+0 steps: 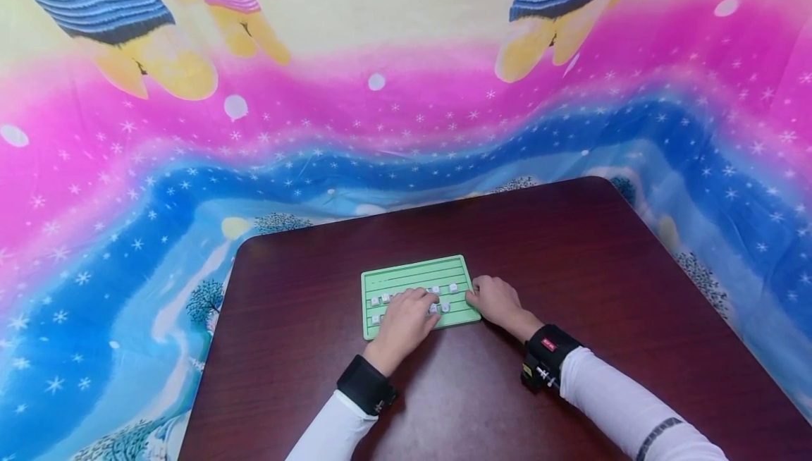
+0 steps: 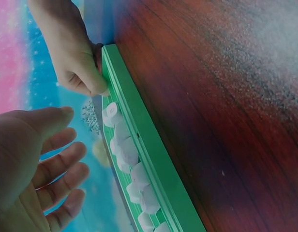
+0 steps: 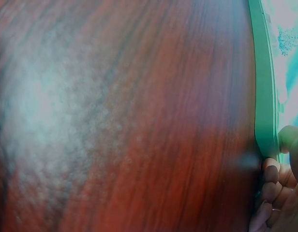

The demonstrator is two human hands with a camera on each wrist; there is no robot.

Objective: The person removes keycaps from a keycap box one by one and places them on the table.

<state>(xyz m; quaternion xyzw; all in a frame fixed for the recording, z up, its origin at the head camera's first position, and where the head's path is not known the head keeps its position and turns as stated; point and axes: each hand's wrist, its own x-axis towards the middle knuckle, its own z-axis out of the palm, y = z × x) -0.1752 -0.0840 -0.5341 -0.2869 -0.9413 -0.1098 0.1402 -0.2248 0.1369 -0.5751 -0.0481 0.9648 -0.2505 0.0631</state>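
A light green slotted board (image 1: 412, 274) lies on the table, its side wall (image 2: 154, 145) tall in the left wrist view. Small white blocks (image 1: 453, 287) stand in rows on it, at least one with a dark mark on top. Over the board's middle hovers my left hand (image 1: 404, 323), fingers spread and relaxed, nothing in them in the left wrist view; it hides some blocks in the head view. My right hand (image 1: 501, 302) grips the board's right edge, thumb on the rim and fingers (image 3: 271, 191) curled against the side.
The dark red-brown table (image 1: 304, 292) has rounded far corners and a glossy reflection near the front. Behind it hangs a colourful cloth backdrop (image 1: 380, 115) with snowflakes and bear figures. Black bands with devices (image 1: 550, 352) sit on both wrists.
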